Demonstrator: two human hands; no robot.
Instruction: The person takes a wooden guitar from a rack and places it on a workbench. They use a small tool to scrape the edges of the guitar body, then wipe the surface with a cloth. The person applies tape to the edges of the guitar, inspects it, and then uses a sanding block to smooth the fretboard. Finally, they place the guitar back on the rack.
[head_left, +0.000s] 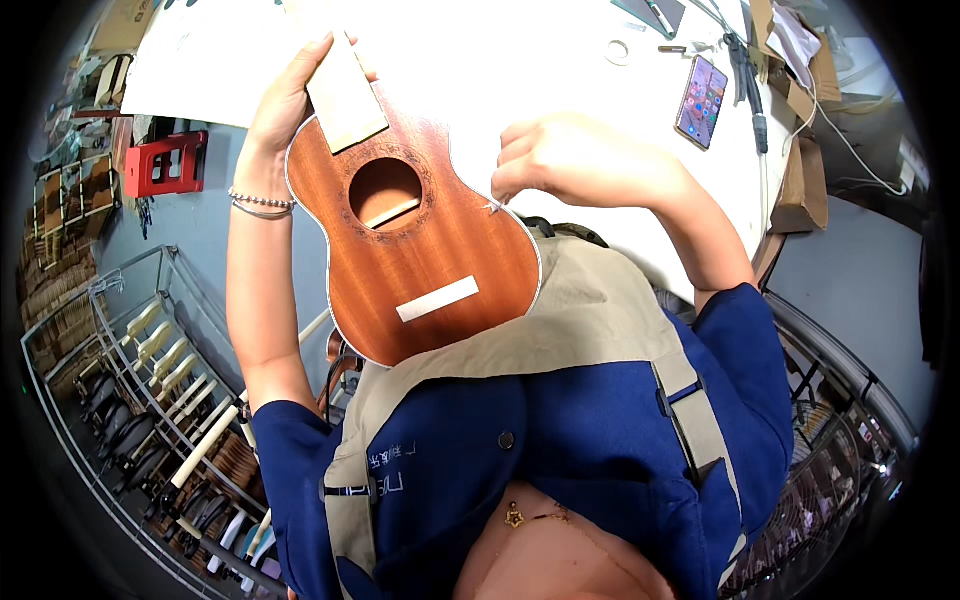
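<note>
My left hand grips a small reddish-brown wooden ukulele at its neck, around a pale flat strip covering the neck. The body leans against my khaki apron. It has a round soundhole with a decorated ring and a short white strip lower on the top. My right hand is curled with pinched fingers beside the body's right waist edge; a small pale bit shows at the fingertips, too small to make out.
A white worktable holds a phone, a tape roll and cables. Cardboard boxes stand at its right. A red stool and a metal rack of instrument parts are at left, another rack at lower right.
</note>
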